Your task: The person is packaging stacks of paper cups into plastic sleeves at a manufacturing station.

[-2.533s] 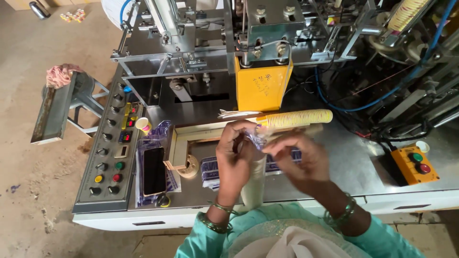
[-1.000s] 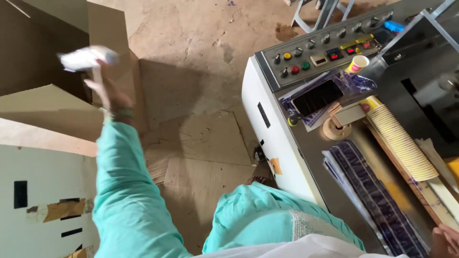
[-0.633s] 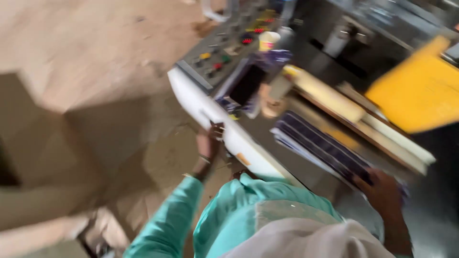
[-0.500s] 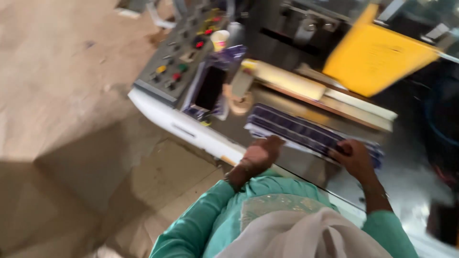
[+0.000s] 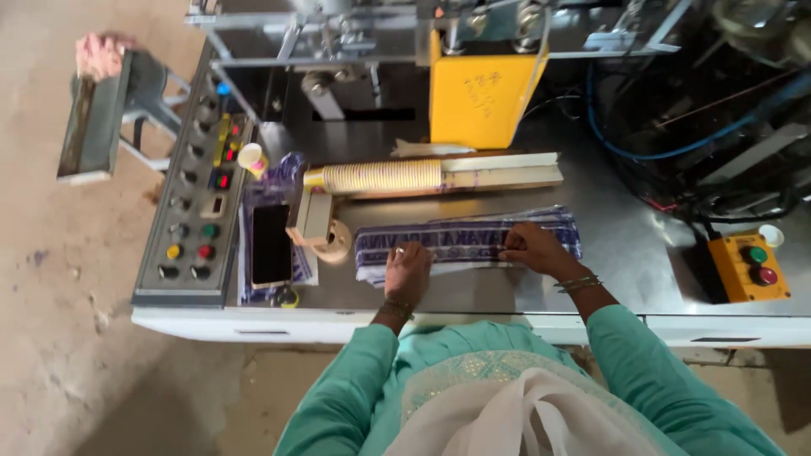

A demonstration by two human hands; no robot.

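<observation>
While both hands are resting on the steel table (image 5: 625,253), I am looking straight down from the head camera at a long stack of purple printed blanks (image 5: 465,241) lying flat across the middle of it. My left hand (image 5: 408,272) is pressing palm-down, fingers loosely spread, on the stack's left part, near its front edge; it is gripping nothing that I can see. My right hand (image 5: 532,249) is lying over the right part, fingers curled onto the top sheets, though I cannot tell whether it is pinching any of them. Just behind the stack, a sleeve of nested paper cups (image 5: 380,177) is lying on its side in a wooden trough (image 5: 498,173). To the left, a phone (image 5: 271,245) is lying face up beside a tape roll (image 5: 335,242) and a panel of coloured buttons (image 5: 196,211). Behind everything, a yellow guard (image 5: 477,97) is standing upright. At far right, an orange switch box (image 5: 750,266) is sitting well apart from my hands.
</observation>
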